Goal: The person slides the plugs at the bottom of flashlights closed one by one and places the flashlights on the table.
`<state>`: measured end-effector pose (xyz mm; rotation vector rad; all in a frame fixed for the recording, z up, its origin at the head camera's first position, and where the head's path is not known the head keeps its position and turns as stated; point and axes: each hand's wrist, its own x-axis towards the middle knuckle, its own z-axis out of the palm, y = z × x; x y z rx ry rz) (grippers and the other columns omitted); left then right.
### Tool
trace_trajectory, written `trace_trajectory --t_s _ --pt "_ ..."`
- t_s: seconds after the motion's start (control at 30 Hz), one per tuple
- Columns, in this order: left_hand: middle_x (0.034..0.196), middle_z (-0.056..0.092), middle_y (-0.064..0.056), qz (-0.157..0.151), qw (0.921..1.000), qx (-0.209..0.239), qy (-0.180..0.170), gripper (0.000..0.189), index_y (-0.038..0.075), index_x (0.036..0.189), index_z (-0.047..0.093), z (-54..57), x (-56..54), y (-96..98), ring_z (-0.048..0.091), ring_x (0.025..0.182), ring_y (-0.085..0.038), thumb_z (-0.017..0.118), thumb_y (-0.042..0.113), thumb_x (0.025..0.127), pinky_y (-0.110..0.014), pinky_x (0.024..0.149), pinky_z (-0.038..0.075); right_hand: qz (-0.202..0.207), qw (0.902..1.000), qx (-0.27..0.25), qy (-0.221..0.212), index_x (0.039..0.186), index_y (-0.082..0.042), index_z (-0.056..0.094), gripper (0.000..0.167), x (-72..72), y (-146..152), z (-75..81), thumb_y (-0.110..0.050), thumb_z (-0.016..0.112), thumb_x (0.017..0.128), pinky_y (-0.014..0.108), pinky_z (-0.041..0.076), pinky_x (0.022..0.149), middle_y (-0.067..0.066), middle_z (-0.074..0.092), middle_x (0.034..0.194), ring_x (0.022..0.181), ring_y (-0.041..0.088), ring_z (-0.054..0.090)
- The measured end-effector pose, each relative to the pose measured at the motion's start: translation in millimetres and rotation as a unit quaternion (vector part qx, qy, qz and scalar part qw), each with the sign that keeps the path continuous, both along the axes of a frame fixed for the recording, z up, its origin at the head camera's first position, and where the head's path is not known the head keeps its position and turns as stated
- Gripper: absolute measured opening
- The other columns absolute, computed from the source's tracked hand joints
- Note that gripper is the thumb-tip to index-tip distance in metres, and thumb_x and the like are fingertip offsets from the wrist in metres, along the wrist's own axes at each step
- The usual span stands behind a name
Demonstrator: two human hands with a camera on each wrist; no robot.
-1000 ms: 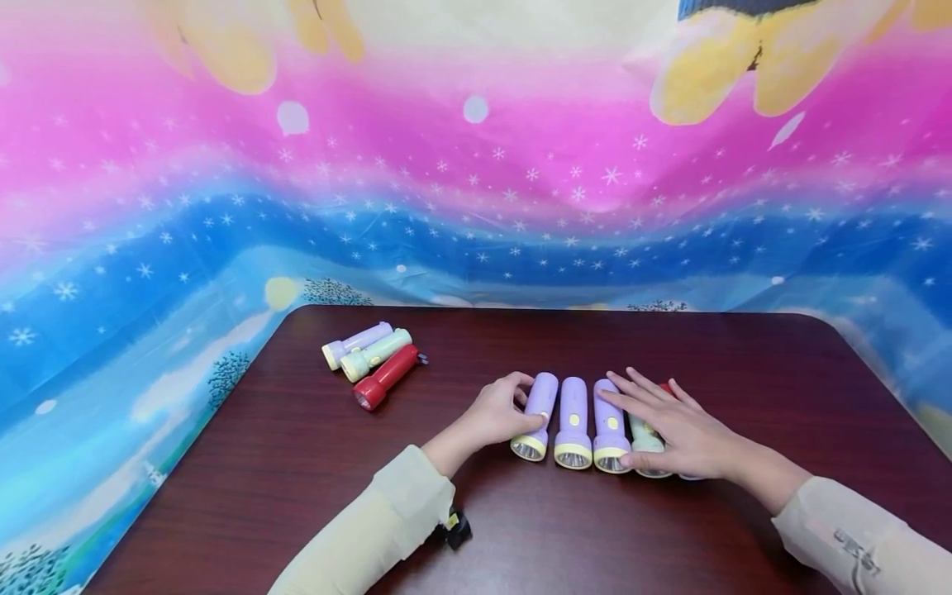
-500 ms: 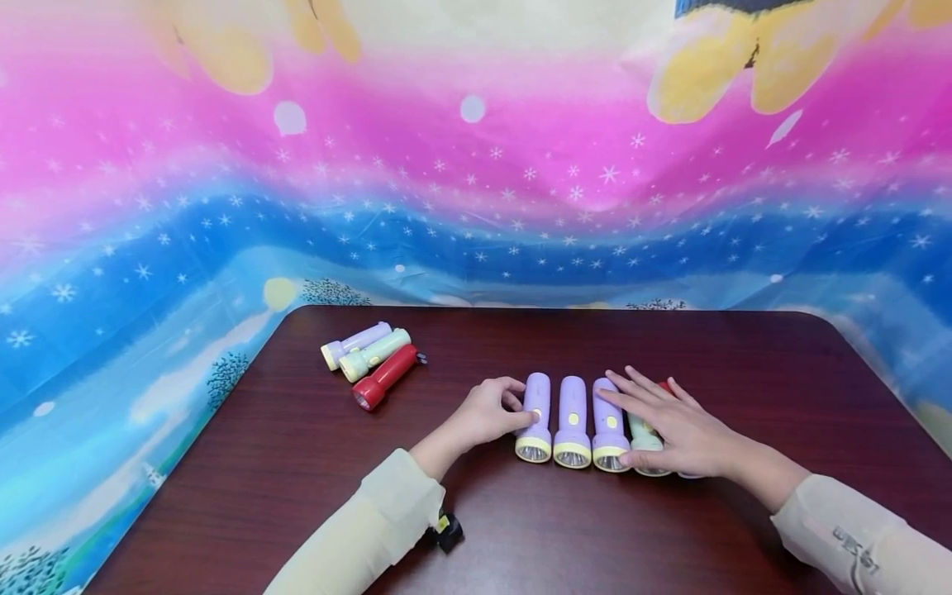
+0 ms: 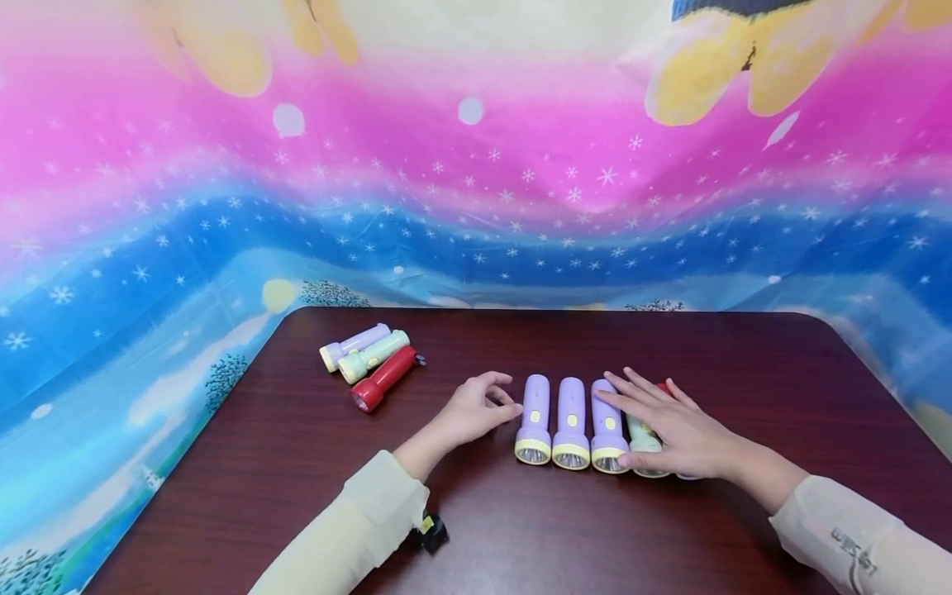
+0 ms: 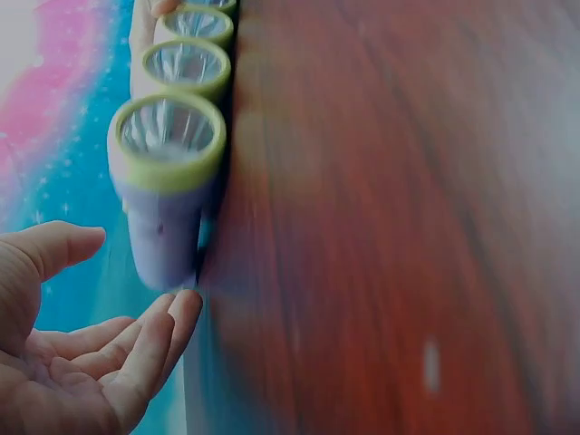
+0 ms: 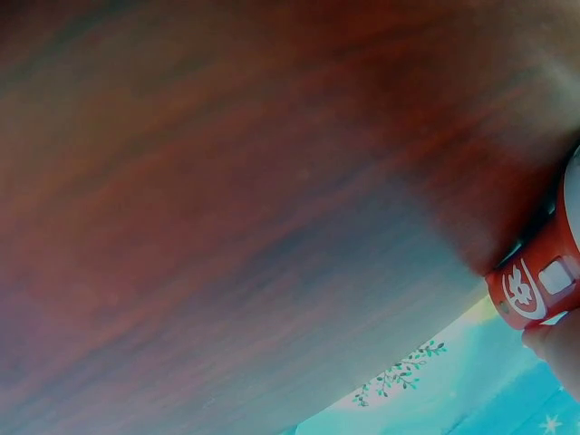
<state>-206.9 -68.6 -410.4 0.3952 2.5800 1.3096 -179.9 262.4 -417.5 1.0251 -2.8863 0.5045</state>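
Note:
Several flashlights lie side by side in a row on the table, lens ends toward me. A purple flashlight [image 3: 535,420] is at the left end, then a second purple one [image 3: 571,423] and a third [image 3: 604,398]. My left hand [image 3: 470,413] is just left of the row, fingers loosely bent and holding nothing; the left wrist view shows a gap between thumb and fingers. My right hand [image 3: 684,430] lies spread over the row's right part. It partly hides a pale green flashlight [image 3: 638,431] and a red flashlight [image 5: 536,276].
At the table's back left, three more flashlights lie aslant together: a purple one [image 3: 360,340], a green one [image 3: 378,354] and a red one [image 3: 385,378]. The brown table [image 3: 297,496] ends at a printed cloth backdrop [image 3: 476,182].
The leftmost purple flashlight has straightened alongside its neighbour. My left hand has let go of it and drawn away to the left. The right hand stays in place.

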Motion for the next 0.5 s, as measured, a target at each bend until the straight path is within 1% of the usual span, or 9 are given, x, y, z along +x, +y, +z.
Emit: trace_trajectory --t_s 0.17,0.23,0.33,0.4,0.5 --pt "0.102 0.072 -0.003 0.030 0.9994 0.002 0.014 0.055 0.005 0.138 0.054 5.4 -6.6 -23.1 0.067 0.090 -0.016 0.072 0.026 0.091 -0.034 0.083 0.057 0.000 1.0000 0.000 0.000 0.155 -0.032 0.034 0.085 -0.1 0 -0.3 -0.055 0.072 0.082 0.076 0.020 0.107 -0.004 0.024 0.165 0.156 0.024 0.012" --pt "0.103 0.073 -0.004 0.045 0.9987 0.007 0.021 0.053 0.005 0.137 0.054 10.3 -9.0 -33.7 0.068 0.091 -0.018 0.072 0.024 0.091 -0.036 0.086 0.057 -0.001 1.0000 0.001 0.000 0.155 -0.032 0.034 0.085 -0.1 0 -0.3 -0.056 0.072 0.082 0.076 0.020 0.107 -0.004 0.024 0.165 0.156 0.023 0.011" --pt "0.105 0.073 -0.007 0.063 0.9973 0.013 0.034 0.051 0.005 0.136 0.055 19.7 -11.5 -50.7 0.069 0.094 -0.021 0.072 0.021 0.091 -0.039 0.090 0.057 -0.002 1.0000 0.000 -0.004 0.155 -0.031 0.034 0.085 -0.1 -1 -0.1 -0.056 0.072 0.082 0.076 0.019 0.107 -0.003 0.024 0.165 0.155 0.026 0.013" --pt "0.107 0.073 -0.008 0.072 0.9966 0.014 0.039 0.050 0.006 0.136 0.055 27.0 -12.7 -61.3 0.069 0.096 -0.023 0.071 0.020 0.091 -0.040 0.091 0.057 -0.002 1.0000 0.001 -0.004 0.155 -0.031 0.034 0.085 0.0 -1 0.2 -0.056 0.072 0.082 0.077 0.019 0.107 -0.002 0.025 0.165 0.155 0.029 0.015" --pt "0.111 0.071 -0.011 0.077 0.9959 0.011 0.046 0.049 0.006 0.136 0.054 35.2 -15.6 -76.3 0.069 0.099 -0.025 0.070 0.019 0.092 -0.041 0.092 0.056 -0.003 1.0000 0.001 -0.005 0.155 -0.031 0.034 0.085 -0.2 0 0.5 -0.056 0.072 0.082 0.076 0.019 0.107 -0.002 0.025 0.165 0.155 0.029 0.015"
